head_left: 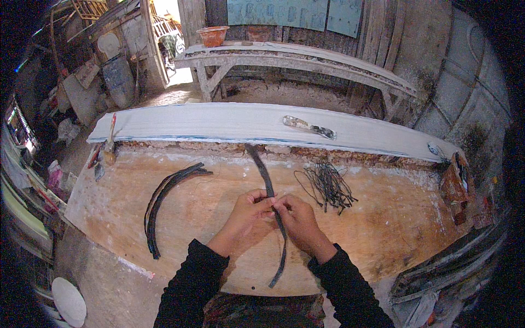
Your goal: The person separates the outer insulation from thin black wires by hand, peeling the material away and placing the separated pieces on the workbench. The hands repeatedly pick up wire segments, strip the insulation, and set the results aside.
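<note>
Both hands meet over the middle of a wooden worktable, pinching a long dark fibre strip near its centre. My left hand grips it from the left, thumb and fingers together. Close against it, my right hand pinches the same strip from the right. One end of the strip reaches up to the white board; the other hangs toward the table's front edge. To the left lies a curved bundle of dark strips. A tangled pile of thin black cords rests right of my hands.
A long white board runs along the table's back, with a worn, stained tool handle on it. A brush leans at the left end. A brown container stands at the right. Behind is a bench with an orange bowl.
</note>
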Demonstrator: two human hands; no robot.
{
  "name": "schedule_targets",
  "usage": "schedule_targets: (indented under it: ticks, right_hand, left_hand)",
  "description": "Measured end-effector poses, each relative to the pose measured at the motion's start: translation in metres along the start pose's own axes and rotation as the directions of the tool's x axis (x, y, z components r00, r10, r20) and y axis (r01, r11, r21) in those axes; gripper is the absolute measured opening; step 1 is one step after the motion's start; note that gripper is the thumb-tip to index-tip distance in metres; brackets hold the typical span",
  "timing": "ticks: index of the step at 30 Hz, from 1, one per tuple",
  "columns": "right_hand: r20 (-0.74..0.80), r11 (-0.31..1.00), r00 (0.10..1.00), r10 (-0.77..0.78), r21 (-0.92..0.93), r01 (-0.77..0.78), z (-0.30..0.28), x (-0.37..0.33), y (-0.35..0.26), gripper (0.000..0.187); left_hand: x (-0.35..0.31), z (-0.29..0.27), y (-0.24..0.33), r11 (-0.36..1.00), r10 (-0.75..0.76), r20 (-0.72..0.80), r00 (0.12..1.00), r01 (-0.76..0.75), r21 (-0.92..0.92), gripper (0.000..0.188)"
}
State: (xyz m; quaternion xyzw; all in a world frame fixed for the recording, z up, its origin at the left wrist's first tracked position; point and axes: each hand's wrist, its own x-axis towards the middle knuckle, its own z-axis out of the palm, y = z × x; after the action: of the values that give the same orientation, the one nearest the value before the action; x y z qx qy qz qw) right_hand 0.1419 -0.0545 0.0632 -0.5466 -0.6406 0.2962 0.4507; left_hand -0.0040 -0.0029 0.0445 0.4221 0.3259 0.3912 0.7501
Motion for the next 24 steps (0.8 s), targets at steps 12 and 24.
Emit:
schedule_targets:
  ticks: [12, 24]
  right_hand:
    - [0.019, 0.999, 0.999, 0.032, 0.007, -0.032, -0.001, 0.002, 0.006, 0.011]
    - [0.018, 0.976, 0.985, 0.171, 0.137, -0.172, 0.001, 0.004, 0.016, 0.014]
  left_hand:
    - [0.001, -0.006, -0.004, 0.999, 0.036, 0.028, 0.999, -0.037, 0.038, 0.023]
    - [-0.008, 0.005, 0.004, 0.980, 0.009, 0.081, 0.997, 0.008, -0.201, 0.014]
